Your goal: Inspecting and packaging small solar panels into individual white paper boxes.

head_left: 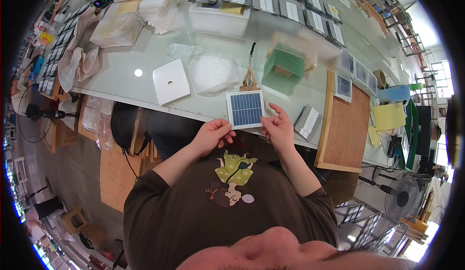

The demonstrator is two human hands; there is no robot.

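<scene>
A small solar panel [246, 109] with a white frame and dark blue cells is held over the table's near edge, its face toward me. My left hand [214, 134] is closed, thumb and fingers at the panel's lower left corner. At the lower right corner, my right hand [280, 128] presses its thumb to the frame, with its index finger raised; its other fingers are partly hidden. Just beyond the panel lies a tan, looped thing [249, 79] with a dark tip. A white square box [171, 81] and a stack of bubble-wrap sheets [213, 74] lie to the left.
A green open box [283, 69] stands beyond my right hand. Near the right edge lies a grey striped pack [308, 122], beside a wood-framed board [343, 127] with a panel [343, 87] on it. Similar packs [265, 3] line the back. A fan [403, 197] stands lower right.
</scene>
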